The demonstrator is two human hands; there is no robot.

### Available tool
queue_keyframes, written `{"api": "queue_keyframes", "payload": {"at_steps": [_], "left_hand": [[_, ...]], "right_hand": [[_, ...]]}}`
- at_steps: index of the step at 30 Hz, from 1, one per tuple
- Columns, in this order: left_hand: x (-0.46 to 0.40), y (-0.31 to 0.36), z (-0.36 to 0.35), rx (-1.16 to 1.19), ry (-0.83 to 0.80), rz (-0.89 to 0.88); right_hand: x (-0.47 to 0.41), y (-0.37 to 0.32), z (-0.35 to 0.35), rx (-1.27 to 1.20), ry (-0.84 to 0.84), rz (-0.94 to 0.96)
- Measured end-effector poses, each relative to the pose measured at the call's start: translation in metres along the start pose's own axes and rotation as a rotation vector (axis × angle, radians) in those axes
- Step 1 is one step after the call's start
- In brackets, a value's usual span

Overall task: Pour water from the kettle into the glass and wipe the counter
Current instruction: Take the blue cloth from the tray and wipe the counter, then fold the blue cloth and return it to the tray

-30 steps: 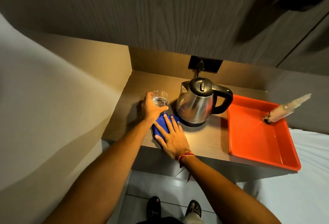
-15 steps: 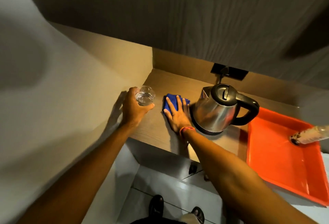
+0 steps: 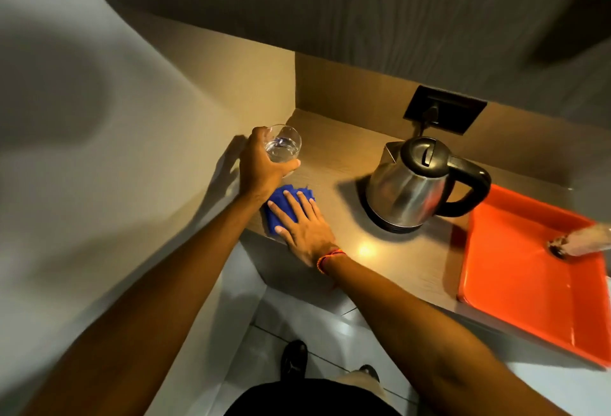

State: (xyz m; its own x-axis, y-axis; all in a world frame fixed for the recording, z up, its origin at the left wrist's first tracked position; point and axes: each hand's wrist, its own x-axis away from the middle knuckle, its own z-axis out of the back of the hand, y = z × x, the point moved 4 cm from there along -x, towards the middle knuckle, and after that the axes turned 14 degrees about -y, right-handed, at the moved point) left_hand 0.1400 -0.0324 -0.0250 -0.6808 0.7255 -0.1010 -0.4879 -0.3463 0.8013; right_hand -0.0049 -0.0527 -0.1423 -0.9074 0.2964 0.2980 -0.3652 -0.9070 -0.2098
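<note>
A clear glass (image 3: 285, 146) with some water in it is held just above the left end of the wooden counter (image 3: 350, 158), and my left hand (image 3: 261, 167) is wrapped around it. Below it lies a blue cloth (image 3: 281, 204) near the counter's front left corner. My right hand (image 3: 305, 225) presses flat on the cloth, fingers spread. A steel kettle (image 3: 413, 184) with black lid and handle stands on its base to the right, lid closed.
An orange tray (image 3: 522, 270) sits at the counter's right end with a small bottle (image 3: 585, 240) lying in it. A black wall socket (image 3: 444, 108) is behind the kettle. A pale wall bounds the left. My shoes are on the tiled floor below.
My right hand slid the blue cloth from beside the kettle toward the front left corner. My left hand keeps the glass lifted at the left. The view shifted left.
</note>
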Motion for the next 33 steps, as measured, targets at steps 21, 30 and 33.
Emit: {"api": "queue_keyframes", "payload": {"at_steps": [21, 30, 33], "left_hand": [[0.042, -0.002, -0.106, 0.089, -0.396, 0.097], [0.106, -0.007, -0.120, -0.305, -0.386, 0.346], [0.127, 0.013, -0.146, -0.289, -0.521, 0.257]], "right_hand": [[0.141, 0.074, -0.026, -0.176, 0.088, -0.286], [0.162, 0.091, -0.016, -0.707, 0.547, -0.497], [0.160, 0.092, -0.008, -0.922, 0.652, -0.587]]}}
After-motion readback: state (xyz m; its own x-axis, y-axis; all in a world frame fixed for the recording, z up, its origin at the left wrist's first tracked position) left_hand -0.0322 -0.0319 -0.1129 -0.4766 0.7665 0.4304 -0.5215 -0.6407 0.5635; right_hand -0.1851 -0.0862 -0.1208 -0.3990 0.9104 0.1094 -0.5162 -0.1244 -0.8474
